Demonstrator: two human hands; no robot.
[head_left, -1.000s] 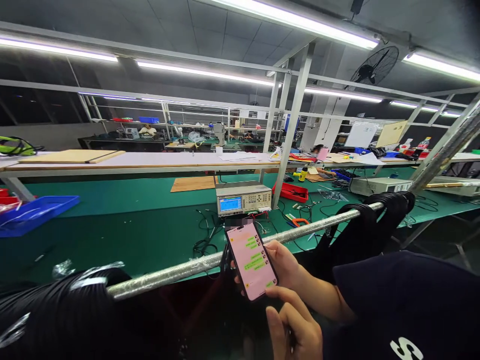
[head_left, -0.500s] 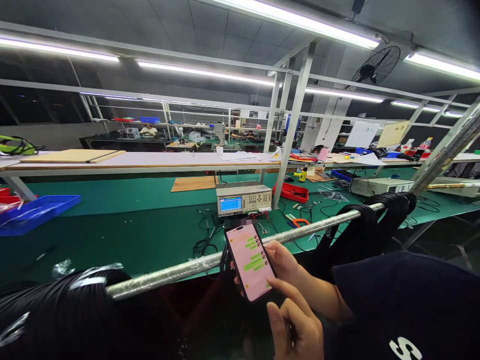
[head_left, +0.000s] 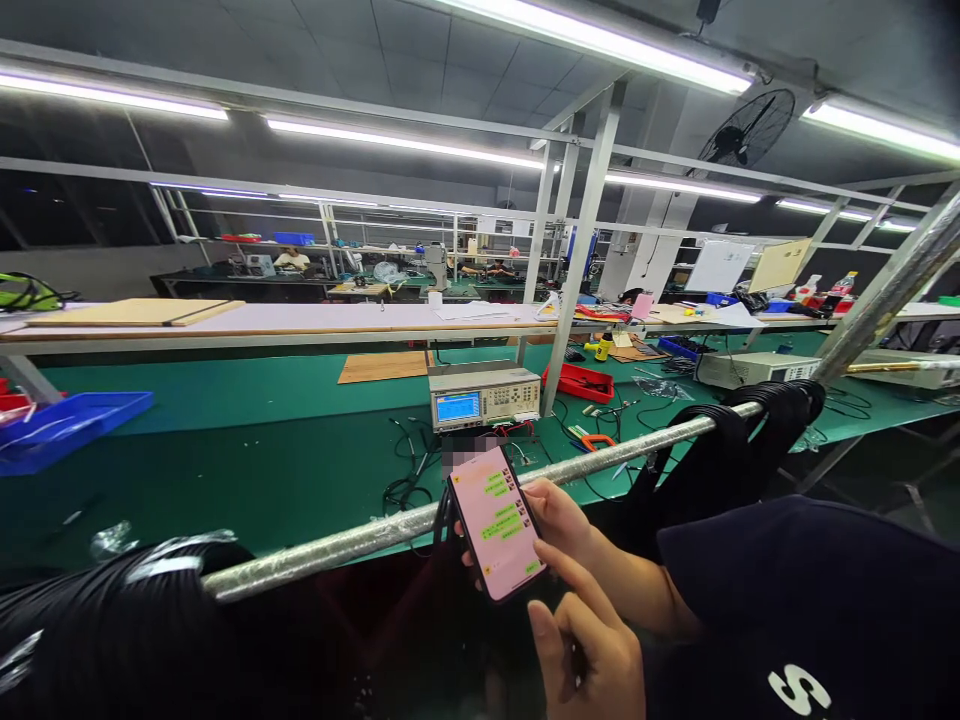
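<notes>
Workshop: You stand in a long, strip-lit electronics workshop, with a wall-mounted fan (head_left: 746, 130) high to the right and more benches beyond.

Bench: A green-matted workbench (head_left: 225, 480) runs ahead of you, carrying a benchtop test instrument (head_left: 484, 397), loose black leads (head_left: 405, 490), a red tray (head_left: 581, 383) and a blue tray (head_left: 67, 425).

Rail: A steel pipe (head_left: 375, 531) crosses in front of you, hung with bundled black cables (head_left: 742, 450).

Phone: The smartphone (head_left: 495, 525) sits in front of the pipe, screen up, showing a pink chat with green bubbles. Its long axis tilts, top end pointing away and left, toward the instrument.

Handling: Judge it light, stiff and fragile, with slippery glass; take hold along its long edges, palm behind.

Grip: Your right hand (head_left: 562, 525) grasps the smartphone from behind, fingers (head_left: 469, 556) curling round its left edge.

Free hand: Your left hand (head_left: 589, 655) holds nothing. Its index finger (head_left: 566, 578) extends to the screen's lower right; you cannot tell whether it touches.
</notes>
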